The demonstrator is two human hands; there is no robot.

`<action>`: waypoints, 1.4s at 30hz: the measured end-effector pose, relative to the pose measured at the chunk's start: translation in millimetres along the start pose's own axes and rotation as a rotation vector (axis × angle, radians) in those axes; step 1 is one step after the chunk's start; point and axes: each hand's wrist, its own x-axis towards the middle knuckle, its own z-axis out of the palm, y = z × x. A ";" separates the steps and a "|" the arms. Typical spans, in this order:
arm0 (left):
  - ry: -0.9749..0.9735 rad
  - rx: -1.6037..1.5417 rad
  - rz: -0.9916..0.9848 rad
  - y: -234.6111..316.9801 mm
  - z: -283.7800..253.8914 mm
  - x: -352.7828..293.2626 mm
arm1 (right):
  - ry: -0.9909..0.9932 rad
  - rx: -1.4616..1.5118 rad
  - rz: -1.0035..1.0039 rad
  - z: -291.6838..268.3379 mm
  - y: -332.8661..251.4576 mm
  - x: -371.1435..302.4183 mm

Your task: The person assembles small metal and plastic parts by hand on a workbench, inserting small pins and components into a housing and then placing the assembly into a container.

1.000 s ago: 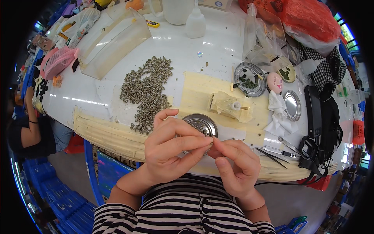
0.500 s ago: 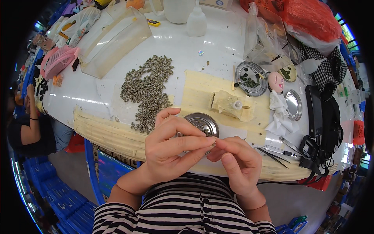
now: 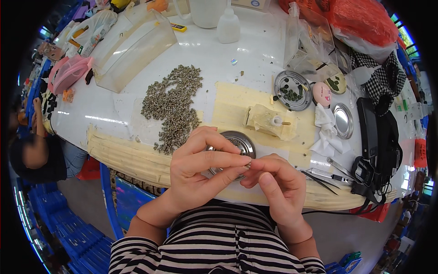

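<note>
Both my hands meet in front of me over the near table edge. My left hand (image 3: 194, 171) pinches a small metal piece (image 3: 247, 165) between thumb and forefinger, its other fingers bent above. Curled toward the same piece, my right hand (image 3: 283, 189) touches it with its fingertips; the piece is mostly covered. Just behind the fingers sits a round steel dish (image 3: 249, 145), partly hidden, with small bits in it. Beyond my left hand lies a heap of small grey metal pieces (image 3: 173, 107). A paper-wrapped block (image 3: 264, 122) with a white nozzle-like part rests behind my right hand.
Tweezers (image 3: 321, 182) and a craft knife (image 3: 326, 175) lie right of my right hand. Farther right are a steel dish of dark green pieces (image 3: 303, 102), crumpled tissue (image 3: 326, 132) and black straps (image 3: 365, 171). A clear tray (image 3: 137, 57) and white bottle (image 3: 228, 27) stand behind.
My hands keep nearly the same pose around the small metal piece; the left fingers shift slightly. At the far left, another person's arm has moved.
</note>
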 end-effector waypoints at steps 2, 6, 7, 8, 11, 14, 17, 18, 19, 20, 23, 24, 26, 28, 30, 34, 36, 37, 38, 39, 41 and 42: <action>0.010 -0.050 -0.023 0.4 1.2 0.4 | 0.045 -0.146 -0.083 0.4 0.9 -0.2; 0.053 -0.151 -0.108 -1.6 4.3 -4.7 | 0.111 -0.540 -0.353 2.7 0.1 2.6; 0.063 -0.174 -0.131 -1.8 4.5 -5.9 | 0.113 -0.611 -0.418 4.0 -1.4 4.4; 0.050 -0.180 -0.133 -1.5 4.4 -5.5 | 0.107 -0.619 -0.416 5.2 -1.5 5.3; 0.035 -0.197 -0.135 -0.7 3.9 -4.9 | 0.090 -0.610 -0.399 7.2 -1.0 6.0; 0.051 -0.200 -0.123 -1.5 4.4 -6.0 | 0.083 -0.538 -0.352 7.6 0.3 4.6; 0.046 -0.174 -0.095 -1.3 3.7 -5.1 | 0.080 -0.471 -0.288 6.7 -0.1 3.2; 0.046 -0.163 -0.079 -1.0 3.6 -4.2 | 0.079 -0.450 -0.268 6.2 0.1 2.6; 0.045 -0.153 -0.063 -0.9 3.5 -3.9 | 0.079 -0.430 -0.248 5.7 0.4 2.2; 0.044 -0.162 -0.071 -0.8 3.6 -4.0 | 0.076 -0.434 -0.260 5.2 0.9 2.0; 0.040 -0.209 -0.114 -0.6 3.9 -4.8 | 0.073 -0.475 -0.304 4.4 2.1 4.1; 0.039 -0.237 -0.139 -0.2 3.9 -5.1 | 0.074 -0.508 -0.325 4.7 1.1 5.4; 0.036 -0.297 -0.192 0.1 4.0 -5.8 | 0.083 -0.573 -0.370 5.7 -0.4 7.7; 0.032 -0.362 -0.249 -0.2 4.3 -7.1 | 0.097 -0.637 -0.419 7.5 -1.2 9.7; 0.037 -0.412 -0.273 0.3 4.2 -7.7 | 0.105 -0.694 -0.453 8.3 -2.1 10.3; 0.032 -0.450 -0.262 -0.8 3.6 -8.4 | 0.106 -0.754 -0.505 8.7 -2.8 13.1; 0.038 -0.478 -0.274 -0.5 2.5 -8.5 | 0.098 -0.743 -0.498 9.1 -3.5 14.1; 0.040 -0.492 -0.280 0.1 2.0 -8.6 | 0.095 -0.737 -0.494 9.3 -3.6 14.7; 0.043 -0.520 -0.301 0.7 2.3 -8.1 | 0.123 -0.760 -0.518 9.4 -3.0 16.0; 0.045 -0.547 -0.321 1.8 2.8 -7.6 | 0.152 -0.783 -0.541 10.2 -2.1 17.7; 0.038 -0.579 -0.342 2.3 2.5 -7.7 | 0.181 -0.824 -0.560 11.5 -1.9 18.9; 0.030 -0.584 -0.343 2.1 1.5 -8.5 | 0.181 -0.842 -0.556 12.4 -3.0 18.9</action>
